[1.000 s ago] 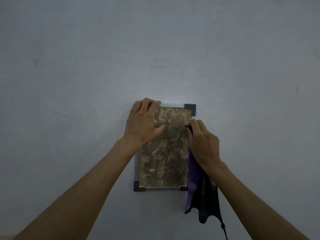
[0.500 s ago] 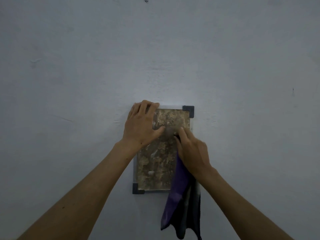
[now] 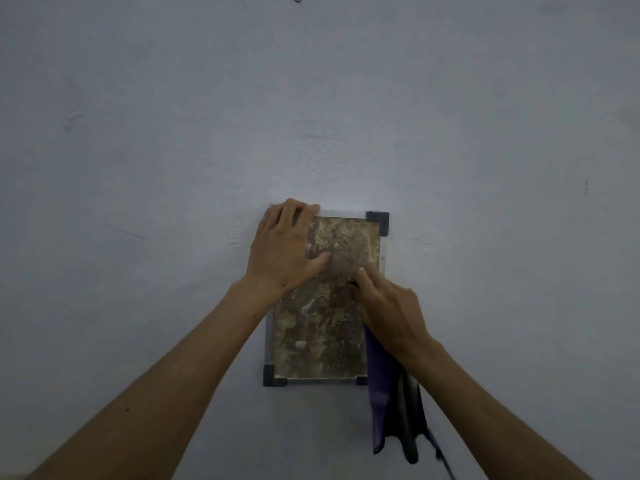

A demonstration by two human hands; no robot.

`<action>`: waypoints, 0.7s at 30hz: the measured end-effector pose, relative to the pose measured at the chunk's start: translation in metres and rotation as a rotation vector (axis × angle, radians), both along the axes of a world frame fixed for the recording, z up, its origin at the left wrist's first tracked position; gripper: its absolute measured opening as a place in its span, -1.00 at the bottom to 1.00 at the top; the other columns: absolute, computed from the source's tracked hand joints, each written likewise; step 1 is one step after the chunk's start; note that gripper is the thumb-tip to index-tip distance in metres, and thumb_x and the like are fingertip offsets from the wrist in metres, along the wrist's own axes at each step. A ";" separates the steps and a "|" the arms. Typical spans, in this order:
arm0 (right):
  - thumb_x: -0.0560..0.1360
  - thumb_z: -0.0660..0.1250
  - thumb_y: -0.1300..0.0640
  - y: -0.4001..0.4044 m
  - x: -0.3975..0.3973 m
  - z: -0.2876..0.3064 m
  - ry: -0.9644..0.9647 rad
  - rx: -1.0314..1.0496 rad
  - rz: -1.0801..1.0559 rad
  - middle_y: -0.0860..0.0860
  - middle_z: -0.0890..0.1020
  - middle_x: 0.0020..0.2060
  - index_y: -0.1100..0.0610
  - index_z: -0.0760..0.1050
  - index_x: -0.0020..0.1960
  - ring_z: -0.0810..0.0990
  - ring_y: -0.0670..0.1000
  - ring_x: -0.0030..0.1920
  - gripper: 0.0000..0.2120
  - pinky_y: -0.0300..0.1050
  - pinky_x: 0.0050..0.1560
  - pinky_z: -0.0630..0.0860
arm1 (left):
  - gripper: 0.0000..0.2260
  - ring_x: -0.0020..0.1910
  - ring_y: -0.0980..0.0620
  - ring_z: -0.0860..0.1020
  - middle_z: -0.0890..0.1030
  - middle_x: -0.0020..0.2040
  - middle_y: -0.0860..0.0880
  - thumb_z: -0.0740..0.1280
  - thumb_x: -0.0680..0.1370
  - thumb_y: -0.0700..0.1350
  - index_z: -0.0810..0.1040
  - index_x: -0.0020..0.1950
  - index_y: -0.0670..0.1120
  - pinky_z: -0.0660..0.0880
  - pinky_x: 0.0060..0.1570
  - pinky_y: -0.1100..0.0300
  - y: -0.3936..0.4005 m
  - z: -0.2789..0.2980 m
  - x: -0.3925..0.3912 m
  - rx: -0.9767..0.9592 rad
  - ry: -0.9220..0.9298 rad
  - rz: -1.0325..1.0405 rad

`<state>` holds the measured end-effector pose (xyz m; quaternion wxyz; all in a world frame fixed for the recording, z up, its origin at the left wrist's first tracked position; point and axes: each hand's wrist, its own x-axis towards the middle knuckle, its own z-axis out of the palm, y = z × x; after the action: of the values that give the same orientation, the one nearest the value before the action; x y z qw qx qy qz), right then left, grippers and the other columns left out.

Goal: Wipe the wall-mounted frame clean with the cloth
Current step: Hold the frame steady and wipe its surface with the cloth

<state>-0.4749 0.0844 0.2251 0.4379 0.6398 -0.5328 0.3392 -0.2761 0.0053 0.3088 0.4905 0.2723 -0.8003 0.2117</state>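
While left hand (image 3: 282, 249) steadies frame (image 3: 322, 327), right hand (image 3: 389, 313) presses cloth (image 3: 391, 410)

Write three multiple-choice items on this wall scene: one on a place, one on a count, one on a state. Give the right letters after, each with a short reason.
1. Where does the left hand rest?
A. on the frame's upper left corner
B. on its lower right corner
C. on the bare wall, clear of the frame

2. How many dark corner pieces of the frame show uncovered?
A. one
B. two
C. four

3. How is the cloth held?
A. spread flat across the glass
B. lying on a floor
C. bunched under the right hand, its tail hanging below the frame

Key: 1 A, its fingers cover that corner. 2 B, the upper right and lower left are plain; the others are covered or cut off. 3 C, purple and dark folds dangle past the bottom edge.
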 end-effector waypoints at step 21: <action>0.56 0.44 0.18 0.000 0.022 -0.010 0.018 -0.048 -0.055 -0.01 0.57 -0.15 0.12 0.48 0.02 0.49 -0.04 -0.41 -0.86 -0.20 -0.55 0.37 | -0.34 0.30 -0.10 0.37 0.40 0.29 -0.04 0.40 0.43 0.22 0.37 0.45 -0.04 0.39 0.37 -0.03 0.001 0.001 0.001 0.005 -0.015 -0.001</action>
<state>-0.4533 0.0841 0.2152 0.4671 0.6173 -0.5380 0.3337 -0.2754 0.0067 0.3095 0.4837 0.2715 -0.8047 0.2113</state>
